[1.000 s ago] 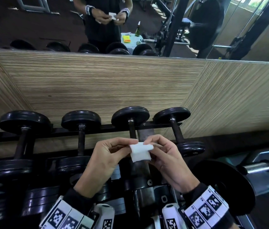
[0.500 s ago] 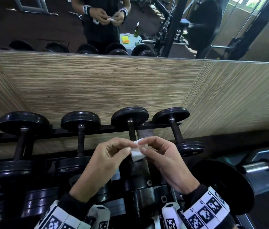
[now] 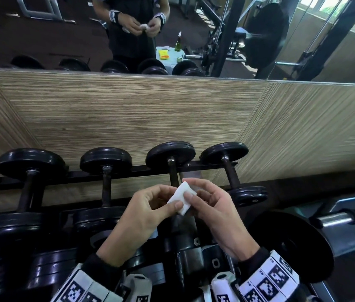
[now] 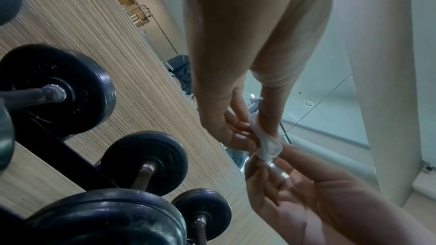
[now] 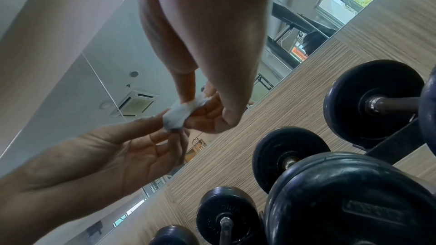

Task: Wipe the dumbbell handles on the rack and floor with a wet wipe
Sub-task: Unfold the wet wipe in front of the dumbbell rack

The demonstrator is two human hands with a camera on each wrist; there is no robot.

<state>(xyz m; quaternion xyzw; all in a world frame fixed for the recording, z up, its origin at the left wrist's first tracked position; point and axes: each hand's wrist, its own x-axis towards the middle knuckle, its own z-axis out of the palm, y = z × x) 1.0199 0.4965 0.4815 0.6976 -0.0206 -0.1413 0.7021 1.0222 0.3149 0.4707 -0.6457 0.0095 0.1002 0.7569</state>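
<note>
A small folded white wet wipe (image 3: 180, 198) is held between both hands above the dumbbell rack (image 3: 128, 171). My left hand (image 3: 150, 205) pinches its lower left edge with thumb and fingers; my right hand (image 3: 207, 199) pinches its right side. The left wrist view shows the wet wipe (image 4: 266, 146) crumpled between the fingertips, and the right wrist view shows the wet wipe (image 5: 179, 115) the same way. Several black dumbbells lie on the rack, with dark metal handles (image 3: 106, 184) running toward me. One handle (image 3: 173, 173) is directly behind the wipe.
A wood-grain wall panel (image 3: 150, 110) backs the rack, with a mirror (image 3: 63, 29) above it. A large black weight plate (image 3: 292, 245) on a chrome bar (image 3: 338, 221) stands at the right. Lower rack dumbbells (image 3: 8, 227) crowd the left.
The wipe has been turned and refolded between my fingers; it now stands tilted with its flat face up. Both hands stay close together above the same handle.
</note>
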